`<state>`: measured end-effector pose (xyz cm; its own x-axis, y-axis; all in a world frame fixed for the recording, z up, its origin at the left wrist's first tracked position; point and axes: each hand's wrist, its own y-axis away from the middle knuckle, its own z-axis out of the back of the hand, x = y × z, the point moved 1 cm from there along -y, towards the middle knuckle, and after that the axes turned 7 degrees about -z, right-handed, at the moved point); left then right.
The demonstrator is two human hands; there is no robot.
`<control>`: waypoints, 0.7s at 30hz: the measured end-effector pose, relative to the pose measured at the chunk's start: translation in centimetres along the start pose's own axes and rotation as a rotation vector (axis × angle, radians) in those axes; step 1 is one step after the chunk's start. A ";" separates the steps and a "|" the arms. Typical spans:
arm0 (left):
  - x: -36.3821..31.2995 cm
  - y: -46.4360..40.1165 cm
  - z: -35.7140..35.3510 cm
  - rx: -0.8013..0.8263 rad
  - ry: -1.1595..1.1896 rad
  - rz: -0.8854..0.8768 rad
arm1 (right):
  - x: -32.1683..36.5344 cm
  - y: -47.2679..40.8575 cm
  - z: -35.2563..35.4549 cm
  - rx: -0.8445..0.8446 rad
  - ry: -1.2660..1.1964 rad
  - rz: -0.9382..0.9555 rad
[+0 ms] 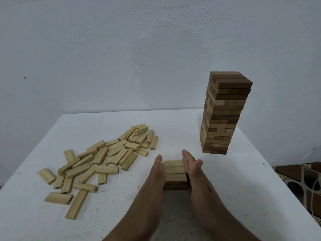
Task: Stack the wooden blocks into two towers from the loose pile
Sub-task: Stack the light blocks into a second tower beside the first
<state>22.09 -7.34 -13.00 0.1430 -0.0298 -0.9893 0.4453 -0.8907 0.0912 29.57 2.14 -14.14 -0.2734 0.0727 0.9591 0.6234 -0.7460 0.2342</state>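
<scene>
While your left hand [159, 173] and right hand [192, 168] press flat, fingers straight, against either side of the short stack [175, 173], it sits low on the table [225, 197], three blocks across on top. Left of the stack sprawls the loose pile [97, 157]. Behind the stack, to its right, stands the tall tower [224, 113].
</scene>
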 end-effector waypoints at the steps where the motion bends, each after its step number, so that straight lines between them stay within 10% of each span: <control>1: -0.1 0.0 0.0 0.001 -0.002 -0.001 | 0.0 0.0 0.0 0.000 -0.002 0.004; 12: -0.5 0.3 0.2 -0.006 -0.019 0.016 | -1.1 1.5 0.8 0.101 0.070 0.077; 21: -3.6 -0.8 2.6 -0.189 -0.123 -0.109 | 3.3 4.1 0.5 -0.163 0.379 0.244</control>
<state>18.89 -7.66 -9.80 -0.0187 -0.0038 -0.9998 0.6113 -0.7913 -0.0084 31.53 -0.34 -9.91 -0.4002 -0.3416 0.8504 0.5877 -0.8077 -0.0479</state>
